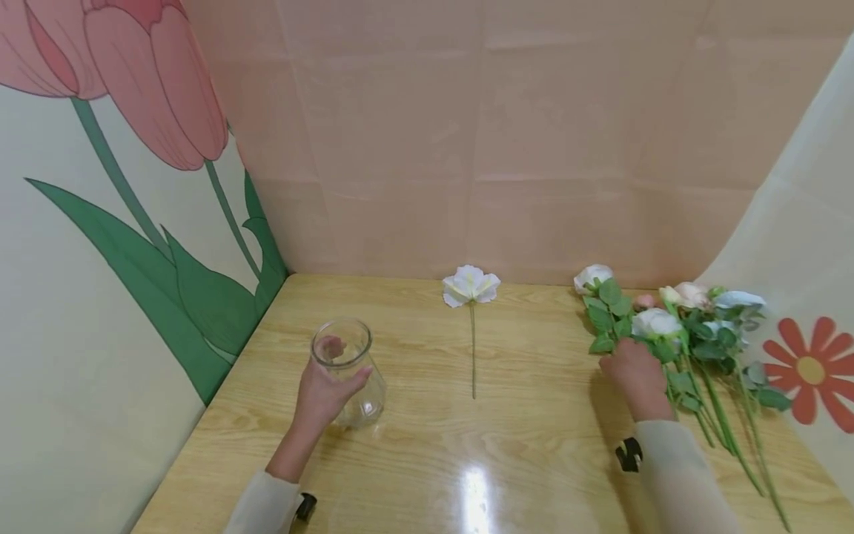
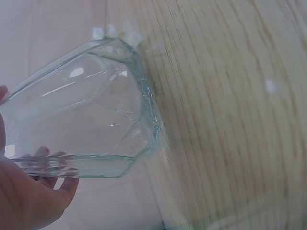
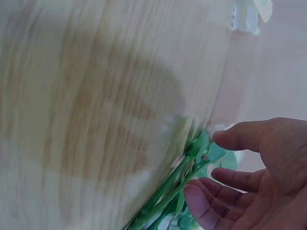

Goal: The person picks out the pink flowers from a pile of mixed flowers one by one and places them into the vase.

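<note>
My left hand point(image 1: 322, 394) grips a clear glass vase point(image 1: 371, 391), which stands on the left of the table. The left wrist view shows the vase's faceted wall point(image 2: 96, 115) and thick base, with fingers curled along its side. My right hand point(image 1: 634, 376) reaches to the near left edge of a group of artificial flowers point(image 1: 657, 324). Seen from the right wrist, its thumb and fingers are apart around green leaves and stems point(image 3: 168, 191), and no stem is plainly held. Between the two hands a single white flower point(image 1: 471, 286) lies with its stem toward me.
The light wood table point(image 1: 467, 460) ends against a pink cloth backdrop point(image 1: 507, 148). A cloth printed with tulips point(image 1: 153, 96) hangs at the left, and one with a red flower point(image 1: 810, 371) at the right. Long stems point(image 1: 734, 437) stretch toward the front right edge.
</note>
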{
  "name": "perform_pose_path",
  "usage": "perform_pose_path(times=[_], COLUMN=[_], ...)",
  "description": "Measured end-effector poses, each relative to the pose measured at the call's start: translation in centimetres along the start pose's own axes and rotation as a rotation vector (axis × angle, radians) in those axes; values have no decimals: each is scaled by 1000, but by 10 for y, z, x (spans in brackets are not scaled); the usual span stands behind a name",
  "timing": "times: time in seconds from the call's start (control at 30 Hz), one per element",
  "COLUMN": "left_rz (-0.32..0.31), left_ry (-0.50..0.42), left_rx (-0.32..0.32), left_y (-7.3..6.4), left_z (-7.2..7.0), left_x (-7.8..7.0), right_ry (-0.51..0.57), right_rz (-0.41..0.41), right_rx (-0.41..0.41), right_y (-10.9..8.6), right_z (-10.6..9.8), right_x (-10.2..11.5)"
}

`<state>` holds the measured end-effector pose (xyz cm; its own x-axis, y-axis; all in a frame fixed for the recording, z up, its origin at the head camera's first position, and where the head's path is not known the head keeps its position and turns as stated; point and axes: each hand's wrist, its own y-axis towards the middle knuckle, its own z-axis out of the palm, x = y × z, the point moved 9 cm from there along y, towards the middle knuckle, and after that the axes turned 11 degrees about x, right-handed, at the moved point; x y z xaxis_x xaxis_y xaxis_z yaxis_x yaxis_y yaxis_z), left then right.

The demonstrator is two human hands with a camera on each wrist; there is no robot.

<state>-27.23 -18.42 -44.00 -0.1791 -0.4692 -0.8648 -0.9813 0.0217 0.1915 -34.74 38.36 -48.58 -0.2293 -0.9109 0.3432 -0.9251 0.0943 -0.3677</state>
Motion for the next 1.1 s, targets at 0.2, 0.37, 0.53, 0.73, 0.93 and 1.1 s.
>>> perform_pose_path(times=[0.2,0.37,0.53,0.73,0.93,1.1], left_rz=[3,5,7,9,18,14], left_ry=[9,-4,-26,-49,-41,-46], left_rx=[-7,-8,-1,3,-2,-4], left_y=[1,1,1,1,1,1], left_z=[-1,-1,1,2,2,1], left_x=[2,1,1,2,1,1], right_ry=[9,-1,-18,-42,-66,-64], right_rz=[24,48,53,-5,-19,-23], right_rx=[21,34,42,23,28,19], right_y=[0,-1,1,1,3,4], right_z=[0,-1,0,3,7,6], right_x=[-13,-23,-31,-34,-37,-36])
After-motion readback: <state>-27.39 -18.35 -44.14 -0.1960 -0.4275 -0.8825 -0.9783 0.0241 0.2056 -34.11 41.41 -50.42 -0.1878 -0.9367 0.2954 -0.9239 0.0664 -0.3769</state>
